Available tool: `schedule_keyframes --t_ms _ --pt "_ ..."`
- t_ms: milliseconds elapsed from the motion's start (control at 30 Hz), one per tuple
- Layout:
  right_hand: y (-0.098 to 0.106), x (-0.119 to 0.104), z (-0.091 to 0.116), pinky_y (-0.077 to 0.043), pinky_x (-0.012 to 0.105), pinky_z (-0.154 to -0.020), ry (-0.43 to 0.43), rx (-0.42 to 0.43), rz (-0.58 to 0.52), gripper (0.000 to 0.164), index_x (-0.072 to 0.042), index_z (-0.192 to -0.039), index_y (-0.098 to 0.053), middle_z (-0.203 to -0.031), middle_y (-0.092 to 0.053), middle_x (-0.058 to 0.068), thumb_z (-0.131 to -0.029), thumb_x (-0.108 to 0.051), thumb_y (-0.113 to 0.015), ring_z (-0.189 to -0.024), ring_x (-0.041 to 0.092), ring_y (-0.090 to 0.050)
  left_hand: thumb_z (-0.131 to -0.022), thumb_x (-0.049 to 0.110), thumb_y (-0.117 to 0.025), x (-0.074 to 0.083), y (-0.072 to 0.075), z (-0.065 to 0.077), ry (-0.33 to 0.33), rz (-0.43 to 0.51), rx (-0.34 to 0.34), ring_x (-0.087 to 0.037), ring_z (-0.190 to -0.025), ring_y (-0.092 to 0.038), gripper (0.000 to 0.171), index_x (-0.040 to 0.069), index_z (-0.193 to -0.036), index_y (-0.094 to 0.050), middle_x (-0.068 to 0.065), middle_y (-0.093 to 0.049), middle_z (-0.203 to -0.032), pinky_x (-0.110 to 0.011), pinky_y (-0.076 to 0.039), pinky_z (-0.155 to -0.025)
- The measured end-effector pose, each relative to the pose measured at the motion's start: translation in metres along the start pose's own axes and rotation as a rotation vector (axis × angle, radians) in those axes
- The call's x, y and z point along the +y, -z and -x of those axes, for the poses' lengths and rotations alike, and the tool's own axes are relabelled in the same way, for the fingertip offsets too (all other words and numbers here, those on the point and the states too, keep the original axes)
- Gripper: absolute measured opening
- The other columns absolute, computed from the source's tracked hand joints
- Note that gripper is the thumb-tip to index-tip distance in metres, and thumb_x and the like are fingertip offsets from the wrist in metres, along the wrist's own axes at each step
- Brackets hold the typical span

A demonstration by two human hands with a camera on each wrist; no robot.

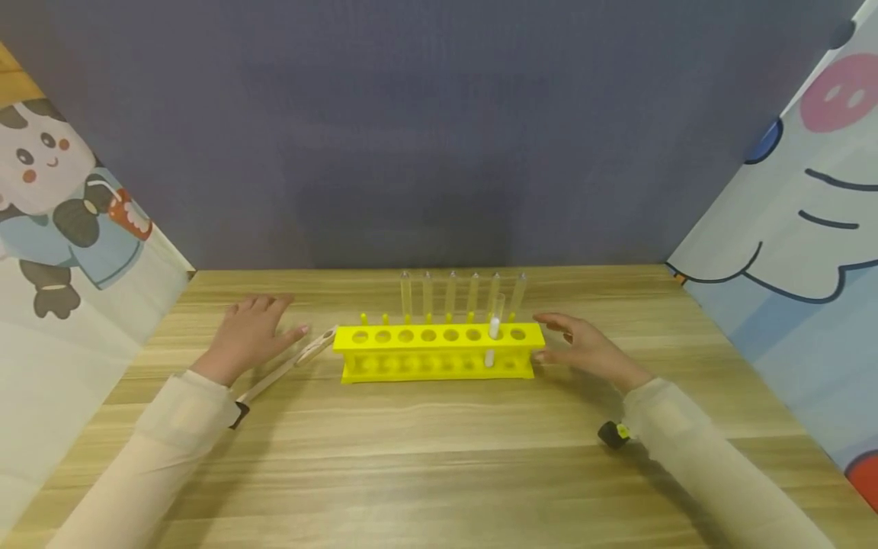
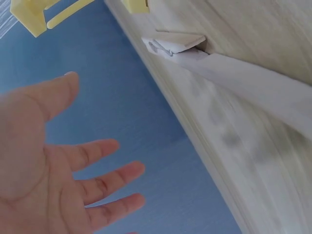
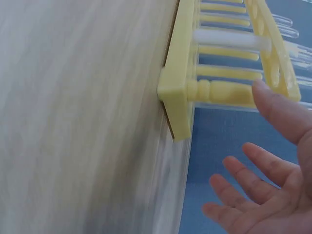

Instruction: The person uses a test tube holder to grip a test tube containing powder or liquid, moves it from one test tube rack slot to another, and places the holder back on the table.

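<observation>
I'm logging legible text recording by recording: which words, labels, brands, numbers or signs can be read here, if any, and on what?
None can be read in any view.
The yellow rack and wooden clamp show no lettering.
The left backdrop and right backdrop show cartoon drawings only.
Any marking on the black piece by the right sleeve is too small to tell.

No legible text, labels or numbers.

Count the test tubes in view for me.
7: one partly white tube in the second hole from the right of the yellow rack; six clear tubes over the back pegs, third from left through rightmost. None seems hidden.
</observation>
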State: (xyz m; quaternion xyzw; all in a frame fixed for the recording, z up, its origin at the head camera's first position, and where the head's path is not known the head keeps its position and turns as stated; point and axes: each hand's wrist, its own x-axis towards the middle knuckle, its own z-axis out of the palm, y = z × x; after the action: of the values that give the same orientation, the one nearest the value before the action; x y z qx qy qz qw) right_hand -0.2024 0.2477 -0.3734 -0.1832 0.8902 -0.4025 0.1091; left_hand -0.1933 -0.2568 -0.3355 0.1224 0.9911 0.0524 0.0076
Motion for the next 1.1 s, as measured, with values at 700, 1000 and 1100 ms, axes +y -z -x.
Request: schedule_keyframes --t_ms 700,1000,1100 --pt "-0.025 -0.005 -0.001 -0.042 0.053 -0.096 -0.086 0.084 -0.103 0.048 0.004 -0.118 -0.053 -0.119 -0.056 0.019 -0.084 -0.025 -0.071 -0.116 0.039 -0.049 -0.092 0.035 -0.055 0.003 -0.013 0.000 0.013 0.055 -0.071 -0.042 -0.088 -0.059 0.048 -0.008 -0.113 -0.056 -0.026 -0.062 -0.104 -0.054 -0.047 -0.073" --pt "-0.034 -0.002 -0.006 -0.049 0.039 -0.093 -0.077 0.091 -0.187 0.051 0.003 -0.126 -0.051 -0.124 -0.057 0.018 -0.084 -0.017 -0.071 -0.114 0.033 -0.054 -0.091 0.027 -0.058 0.004 -0.021 -0.002 -0.019 0.102 -0.154 -0.027 -0.076 -0.061 0.038 -0.007 -0.108 -0.057 -0.019 -0.065 -0.095 -0.045 -0.050 -0.068" --pt "-0.035 -0.004 -0.007 -0.049 0.039 -0.092 -0.082 0.104 -0.199 0.047 0.002 -0.124 -0.053 -0.122 -0.059 0.016 -0.084 -0.016 -0.071 -0.114 0.032 -0.054 -0.090 0.025 -0.060 0.005 -0.021 -0.002 -0.029 0.112 -0.163 -0.020 -0.066 -0.054 0.033 -0.006 -0.101 -0.058 -0.012 -0.064 -0.085 -0.039 -0.048 -0.061"
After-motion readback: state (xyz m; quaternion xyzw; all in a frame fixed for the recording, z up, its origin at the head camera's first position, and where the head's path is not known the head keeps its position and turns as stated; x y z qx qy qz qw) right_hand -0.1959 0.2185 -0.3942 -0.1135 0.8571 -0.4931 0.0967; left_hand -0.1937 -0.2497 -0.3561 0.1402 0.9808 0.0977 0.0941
